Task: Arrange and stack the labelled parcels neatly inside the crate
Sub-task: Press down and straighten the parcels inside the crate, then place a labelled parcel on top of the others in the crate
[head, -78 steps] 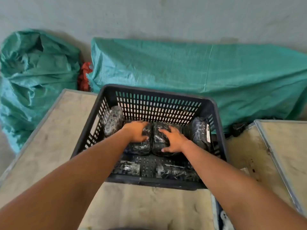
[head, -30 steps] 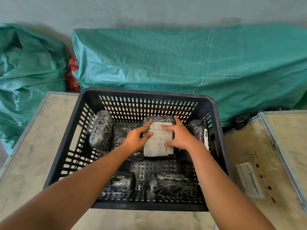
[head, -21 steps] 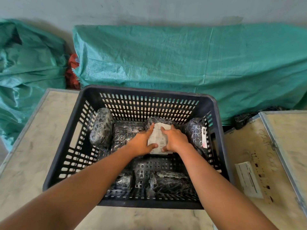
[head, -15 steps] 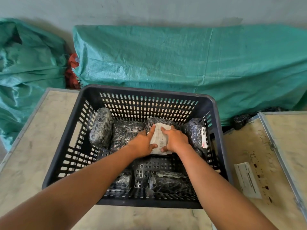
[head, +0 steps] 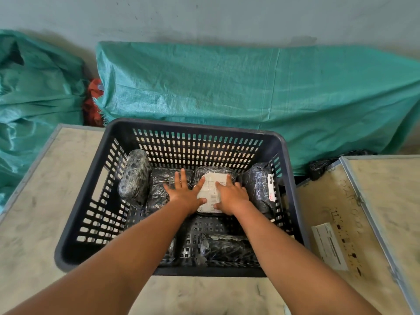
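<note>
Since half a second ago the left hand [head: 184, 193] has opened: its fingers now lie spread and flat, partly on the labelled parcel [head: 210, 192] and partly on the black parcel [head: 160, 187] just left of it. The right hand [head: 230, 196] lies flat on the right part of the label, fingers together and pressing down, gripping nothing. The labelled parcel lies in the back row of the dark crate [head: 127, 133], its white label facing up, and it is wrapped in black shiny film. An upright parcel [head: 134, 176] stands at the left wall, and another parcel [head: 259, 187] leans at the right wall. A front parcel [head: 225, 246] lies near the front wall; the forearms hide part of the crate floor. The crate stands on the counter [head: 45, 201]. The print on the label is too small to read.
</note>
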{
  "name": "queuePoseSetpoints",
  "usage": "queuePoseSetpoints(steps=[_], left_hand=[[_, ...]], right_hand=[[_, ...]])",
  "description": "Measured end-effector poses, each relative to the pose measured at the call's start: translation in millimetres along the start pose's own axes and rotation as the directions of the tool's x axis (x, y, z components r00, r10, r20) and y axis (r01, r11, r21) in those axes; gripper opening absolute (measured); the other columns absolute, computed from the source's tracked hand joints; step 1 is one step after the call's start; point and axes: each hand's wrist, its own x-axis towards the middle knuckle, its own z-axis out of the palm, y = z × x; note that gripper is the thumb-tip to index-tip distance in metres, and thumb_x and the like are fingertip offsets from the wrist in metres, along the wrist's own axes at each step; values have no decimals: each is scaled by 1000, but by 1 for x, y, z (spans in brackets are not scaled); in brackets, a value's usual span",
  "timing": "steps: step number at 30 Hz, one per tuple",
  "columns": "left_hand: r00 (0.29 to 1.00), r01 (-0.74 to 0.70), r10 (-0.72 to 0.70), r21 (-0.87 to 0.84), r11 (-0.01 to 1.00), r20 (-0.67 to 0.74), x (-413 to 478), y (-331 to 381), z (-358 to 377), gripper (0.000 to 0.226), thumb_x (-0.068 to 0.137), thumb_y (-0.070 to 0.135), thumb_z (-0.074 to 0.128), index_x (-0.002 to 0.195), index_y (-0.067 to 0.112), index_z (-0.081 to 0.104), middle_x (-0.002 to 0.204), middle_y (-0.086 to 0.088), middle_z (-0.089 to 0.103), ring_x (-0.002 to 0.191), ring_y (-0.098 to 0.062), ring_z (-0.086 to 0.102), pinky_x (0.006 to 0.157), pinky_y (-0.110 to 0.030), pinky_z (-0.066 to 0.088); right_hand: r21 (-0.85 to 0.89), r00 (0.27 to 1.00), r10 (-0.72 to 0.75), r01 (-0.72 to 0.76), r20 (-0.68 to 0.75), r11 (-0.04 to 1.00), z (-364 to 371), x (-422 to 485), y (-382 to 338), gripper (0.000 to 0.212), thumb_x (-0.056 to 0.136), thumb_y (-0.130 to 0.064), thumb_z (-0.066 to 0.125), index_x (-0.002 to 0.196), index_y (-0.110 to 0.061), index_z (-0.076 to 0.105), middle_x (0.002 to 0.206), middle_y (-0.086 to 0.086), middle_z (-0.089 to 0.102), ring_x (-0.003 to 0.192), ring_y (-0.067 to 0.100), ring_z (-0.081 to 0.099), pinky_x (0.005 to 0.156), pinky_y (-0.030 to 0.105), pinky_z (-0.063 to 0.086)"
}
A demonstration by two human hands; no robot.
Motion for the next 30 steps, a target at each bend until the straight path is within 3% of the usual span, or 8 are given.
queuePoseSetpoints(steps=[3,7,10,14,20,25,28,30], left_hand=[[997,-51,49,-37,998,-57,-4,-7,10,81,93,77,22,148,50,-31,143,-21,-55,133,-43,-47,106,-81,-6],[985,-165,157,-125,978,-75,-9,-20,15,88,91,79,31,150,50,-27,142,-17,-58,130,-40,-52,105,-78,-15],[984,-170,163,-112,979,-66,-12,-20,11,93,90,79,36,151,48,-27,142,-19,-56,131,-42,-50,105,-78,-13],[985,-157,150,-84,984,-90,-16,-16,10,93,90,79,36,152,47,-26,144,-22,-53,134,-43,-46,106,-79,-10],[986,-140,132,-73,987,-104,-22,-12,5,91,92,75,39,155,45,-18,154,-23,-41,142,-46,-35,108,-78,-5],[961,-248,241,-33,968,-135,-37,11,-13,94,95,62,50,161,28,-8,161,-21,-28,145,-44,-29,113,-74,-2],[895,-421,386,-140,896,-224,-52,21,-26,97,95,60,51,162,21,-6,166,-14,-21,149,-39,-23,117,-68,1],[846,-520,459,-228,823,-272,-65,26,-36,102,92,64,56,162,24,-7,168,-8,-15,152,-35,-18,119,-66,3]], right_hand=[[231,981,-44,89,-190,969,-27,-21,6,58,92,-40,72,146,-25,54,146,6,56,121,24,61,102,42,52],[200,847,50,67,-529,978,-51,-57,32,50,92,-47,68,140,-32,59,152,4,52,140,31,44,110,54,44],[188,860,197,-121,-470,975,-40,-79,40,68,90,-54,67,151,-33,46,167,16,23,152,41,17,116,59,29],[390,891,161,19,-425,920,-24,-86,40,83,90,-42,76,160,-28,33,171,16,7,156,35,12,123,47,19],[550,951,148,28,-273,835,-16,-73,46,80,90,-43,74,157,-49,29,162,17,36,147,38,35,119,48,33],[676,933,140,130,-330,725,-16,-64,50,77,90,-24,73,156,-41,37,154,-1,51,125,23,61,80,2,43],[708,905,206,134,-372,693,-19,-64,56,71,89,-24,73,154,-35,45,147,3,58,126,23,59,101,22,48],[695,868,248,143,-430,704,-20,-68,57,69,87,-26,74,150,-34,50,140,1,64,122,18,58,102,17,43]])
